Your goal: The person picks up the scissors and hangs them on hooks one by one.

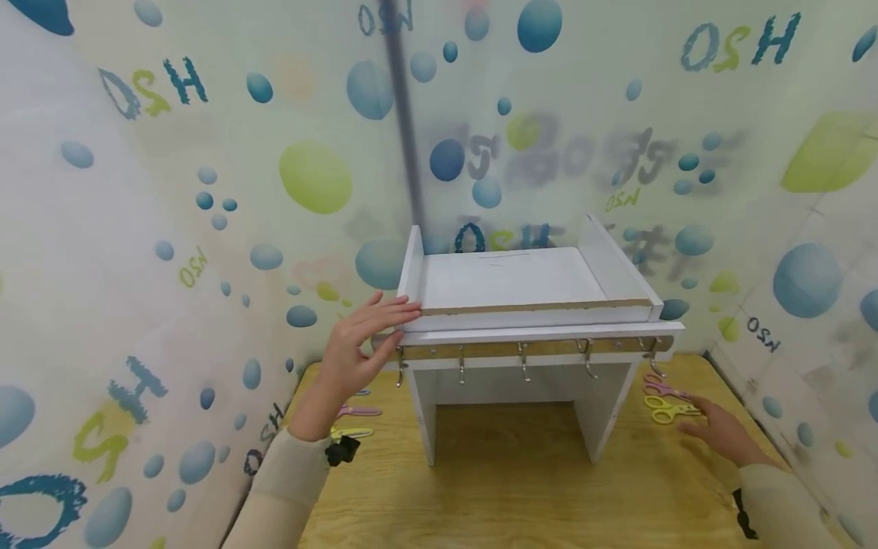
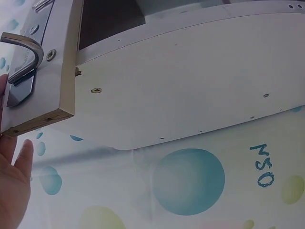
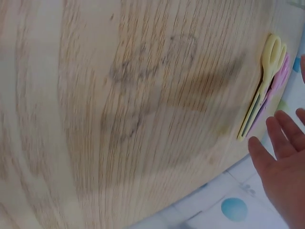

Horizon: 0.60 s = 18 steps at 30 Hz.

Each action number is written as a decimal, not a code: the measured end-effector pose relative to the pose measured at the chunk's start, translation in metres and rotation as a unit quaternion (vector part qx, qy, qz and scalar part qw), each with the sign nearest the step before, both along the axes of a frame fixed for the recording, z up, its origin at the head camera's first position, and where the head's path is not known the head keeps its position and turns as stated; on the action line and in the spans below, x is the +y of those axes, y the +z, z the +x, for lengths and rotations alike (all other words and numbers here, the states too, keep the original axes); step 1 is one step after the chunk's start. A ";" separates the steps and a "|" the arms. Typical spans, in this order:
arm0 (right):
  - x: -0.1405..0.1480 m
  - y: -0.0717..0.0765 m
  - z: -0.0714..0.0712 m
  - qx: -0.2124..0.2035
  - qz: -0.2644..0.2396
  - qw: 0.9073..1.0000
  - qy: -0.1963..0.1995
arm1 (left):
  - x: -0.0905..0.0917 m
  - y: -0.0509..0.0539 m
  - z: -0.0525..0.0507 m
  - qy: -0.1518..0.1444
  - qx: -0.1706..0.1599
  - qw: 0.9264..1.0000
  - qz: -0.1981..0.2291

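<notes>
A white wooden shelf unit [image 1: 504, 387] stands on the table, with a raised tray part on top and a hook rail [image 1: 490, 351] along its front. My left hand [image 1: 353, 347] rests on the unit's upper left corner, fingers extended and thumb at the rail's end. Close up in the left wrist view, a metal hook [image 2: 33, 52] is screwed to that end. To the right of the unit lie yellow scissors [image 1: 664, 412] and pink scissors [image 1: 660, 385]. Beside their blade ends is my right hand [image 1: 728, 435], holding nothing; in the right wrist view its fingers [image 3: 282, 136] are spread.
Left of the unit, partly behind my left arm, lie a pink-handled item [image 1: 360, 410] and a yellow one [image 1: 357, 432]. Patterned sheeting [image 1: 315, 175] encloses the wooden table [image 1: 507, 496] at the back and sides.
</notes>
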State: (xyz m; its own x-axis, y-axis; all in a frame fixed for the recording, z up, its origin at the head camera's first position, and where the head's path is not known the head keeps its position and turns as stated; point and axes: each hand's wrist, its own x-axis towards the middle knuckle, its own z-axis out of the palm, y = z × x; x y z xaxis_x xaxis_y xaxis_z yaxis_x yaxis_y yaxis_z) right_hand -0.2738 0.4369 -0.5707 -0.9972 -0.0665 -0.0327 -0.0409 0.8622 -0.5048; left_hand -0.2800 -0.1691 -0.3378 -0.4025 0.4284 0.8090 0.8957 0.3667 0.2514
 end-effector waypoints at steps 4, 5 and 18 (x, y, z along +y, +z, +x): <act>-0.003 -0.002 -0.002 -0.011 -0.005 0.999 -0.034 | 0.001 0.000 0.000 -0.004 0.002 1.000 0.003; -0.004 -0.002 -0.002 -0.013 -0.007 0.999 -0.042 | 0.001 0.000 0.000 -0.003 0.002 1.000 0.003; -0.006 -0.008 -0.012 0.041 0.061 0.996 -0.056 | 0.002 -0.001 0.001 -0.004 0.007 1.000 0.018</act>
